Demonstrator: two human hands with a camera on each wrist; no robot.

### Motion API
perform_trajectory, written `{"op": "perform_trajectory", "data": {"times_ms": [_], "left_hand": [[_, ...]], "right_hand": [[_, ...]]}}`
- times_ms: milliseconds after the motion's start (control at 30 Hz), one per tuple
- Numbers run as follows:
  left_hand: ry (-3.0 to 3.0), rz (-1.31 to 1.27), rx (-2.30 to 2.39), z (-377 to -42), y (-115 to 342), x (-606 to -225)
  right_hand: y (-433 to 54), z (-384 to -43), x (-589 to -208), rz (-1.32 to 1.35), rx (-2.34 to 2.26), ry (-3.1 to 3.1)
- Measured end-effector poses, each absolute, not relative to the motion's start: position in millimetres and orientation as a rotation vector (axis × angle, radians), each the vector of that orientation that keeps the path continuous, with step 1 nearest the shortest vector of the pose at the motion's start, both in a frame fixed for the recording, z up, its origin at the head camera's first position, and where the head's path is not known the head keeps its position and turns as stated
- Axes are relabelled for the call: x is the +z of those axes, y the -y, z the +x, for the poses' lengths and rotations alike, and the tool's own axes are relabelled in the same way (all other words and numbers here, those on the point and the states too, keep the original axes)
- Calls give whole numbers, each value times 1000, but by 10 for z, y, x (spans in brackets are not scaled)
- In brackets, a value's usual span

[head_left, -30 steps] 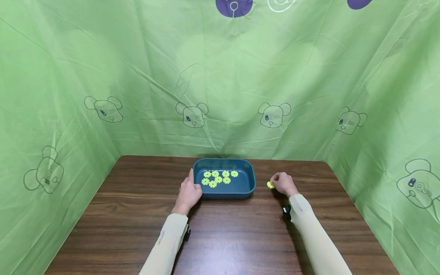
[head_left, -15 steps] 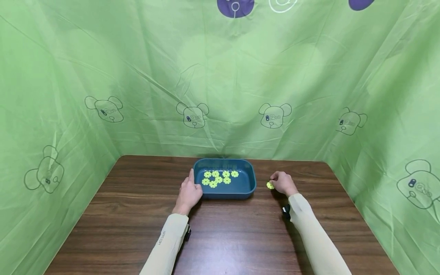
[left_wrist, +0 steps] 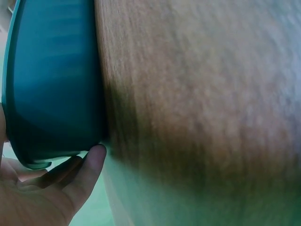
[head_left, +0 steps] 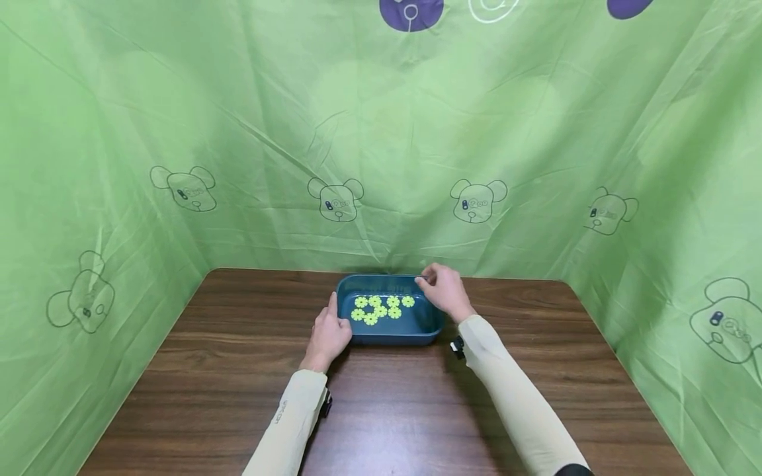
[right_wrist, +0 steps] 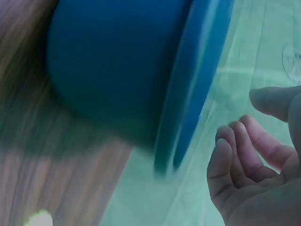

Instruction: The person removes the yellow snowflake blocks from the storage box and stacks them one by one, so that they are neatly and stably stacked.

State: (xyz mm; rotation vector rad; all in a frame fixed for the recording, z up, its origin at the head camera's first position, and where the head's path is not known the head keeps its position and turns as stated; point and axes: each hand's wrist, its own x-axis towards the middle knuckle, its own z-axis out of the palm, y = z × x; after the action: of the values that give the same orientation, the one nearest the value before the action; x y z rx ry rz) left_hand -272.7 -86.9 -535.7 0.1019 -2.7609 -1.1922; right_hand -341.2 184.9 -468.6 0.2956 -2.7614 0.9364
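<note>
A dark teal tray (head_left: 411, 339) stands at the back of the table, with several yellow-green flower-shaped pieces (head_left: 381, 311) lying inside on its left half. My left hand (head_left: 327, 336) holds the tray's left front corner: the thumb lies at the rim, the index finger stretches along the left side, and other fingers (left_wrist: 89, 172) bend in below the rim. My right hand (head_left: 445, 291) is over the tray's right end. In the right wrist view its thumb and loosely bent fingers (right_wrist: 221, 162) are apart, with nothing visible between them.
A yellow-green spot (right_wrist: 38, 219) shows at the lower left of the right wrist view, over the brown wooden table (head_left: 393, 410). Green cloth (head_left: 411, 132) with bear outlines hangs close behind the tray and on both sides.
My right hand has left the yellow-green piece on the table and moved left and back to the tray's right end. That piece is out of sight in the head view. The left hand stays put.
</note>
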Motion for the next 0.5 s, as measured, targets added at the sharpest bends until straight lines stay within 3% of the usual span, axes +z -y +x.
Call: {"op": "perform_trajectory", "data": {"times_ms": [500], "left_hand": [[2762, 106, -1209, -2720, 868, -5340]], "right_hand": [[-1341, -3416, -4960, 244, 959, 3010]]}}
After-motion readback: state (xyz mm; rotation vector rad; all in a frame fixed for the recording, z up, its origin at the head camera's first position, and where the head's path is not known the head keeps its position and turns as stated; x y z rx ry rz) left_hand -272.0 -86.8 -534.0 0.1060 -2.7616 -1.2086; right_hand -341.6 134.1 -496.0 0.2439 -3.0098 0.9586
